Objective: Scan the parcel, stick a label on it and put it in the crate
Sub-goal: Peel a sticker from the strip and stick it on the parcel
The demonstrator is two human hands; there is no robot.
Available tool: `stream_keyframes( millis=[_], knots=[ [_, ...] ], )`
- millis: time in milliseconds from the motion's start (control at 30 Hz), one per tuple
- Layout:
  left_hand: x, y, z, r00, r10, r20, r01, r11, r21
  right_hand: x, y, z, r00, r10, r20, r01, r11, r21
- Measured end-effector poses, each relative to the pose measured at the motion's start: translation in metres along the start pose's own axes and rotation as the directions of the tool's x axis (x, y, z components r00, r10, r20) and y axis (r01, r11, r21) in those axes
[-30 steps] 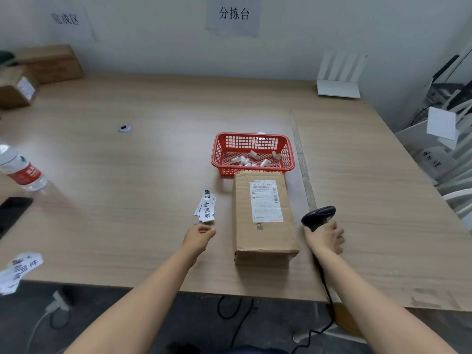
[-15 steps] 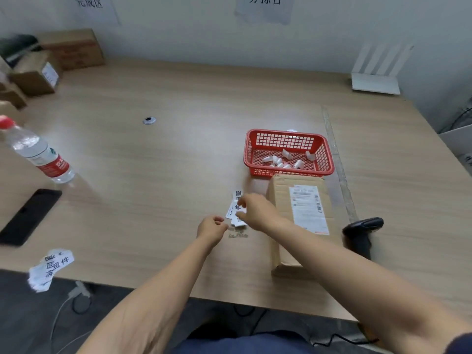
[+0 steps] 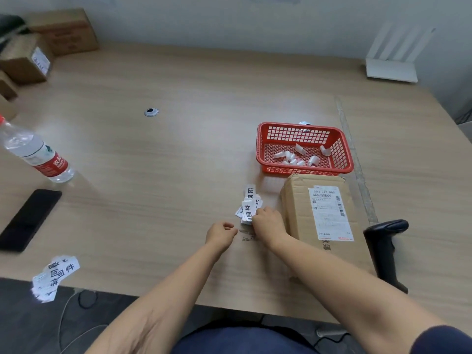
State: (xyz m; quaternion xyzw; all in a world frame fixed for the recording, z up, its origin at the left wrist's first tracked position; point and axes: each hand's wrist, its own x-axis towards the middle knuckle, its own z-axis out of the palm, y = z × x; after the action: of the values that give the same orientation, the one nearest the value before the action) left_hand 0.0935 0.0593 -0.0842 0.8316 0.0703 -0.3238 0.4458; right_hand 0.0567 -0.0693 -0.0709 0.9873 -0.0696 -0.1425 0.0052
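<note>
A brown cardboard parcel (image 3: 301,215) with a white shipping label (image 3: 330,213) lies on the table in front of me. Left of it is a small pile of white paper labels (image 3: 248,205) with black print. My right hand (image 3: 268,222) rests at the pile's near edge, fingers curled onto a label. My left hand (image 3: 221,233) sits just left of it, loosely closed and holding nothing. The black barcode scanner (image 3: 383,246) lies on the table to the parcel's right. A red mesh crate (image 3: 304,149) with several white paper scraps stands behind the parcel.
A water bottle (image 3: 38,154) and a black phone (image 3: 28,218) lie at the left. More labels (image 3: 55,274) hang over the near table edge. Cardboard boxes (image 3: 46,44) stand at the far left, a white router (image 3: 392,65) at the far right.
My right hand let go of the scanner, crossed over the parcel and reached the label pile. The scanner now lies on the table. My view shifted left.
</note>
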Motion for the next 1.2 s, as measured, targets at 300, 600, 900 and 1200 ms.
stream_keyframes(
  millis=[300, 600, 900, 1200],
  knots=[
    [-0.009, 0.003, 0.004, 0.998, 0.032, 0.047, -0.031, 0.999, -0.029, -0.012, -0.003, 0.000, 1.000, -0.026, 0.009, 0.027, 0.998, -0.057],
    [-0.026, 0.006, 0.006, 0.989, 0.018, 0.149, 0.029, 0.952, -0.306, -0.034, -0.014, -0.025, 0.991, 0.059, -0.119, -0.059, 0.998, 0.001],
    [-0.039, 0.060, -0.001, 0.987, 0.086, 0.138, 0.011, 0.809, -0.588, -0.061, -0.012, -0.061, 0.893, 0.000, -0.449, 0.002, 1.000, 0.003],
    [-0.054, 0.095, -0.019, 0.947, 0.301, 0.113, -0.232, 0.884, -0.405, -0.079, 0.009, -0.091, 0.808, 0.343, -0.479, 0.071, 0.751, 0.656]
  ],
)
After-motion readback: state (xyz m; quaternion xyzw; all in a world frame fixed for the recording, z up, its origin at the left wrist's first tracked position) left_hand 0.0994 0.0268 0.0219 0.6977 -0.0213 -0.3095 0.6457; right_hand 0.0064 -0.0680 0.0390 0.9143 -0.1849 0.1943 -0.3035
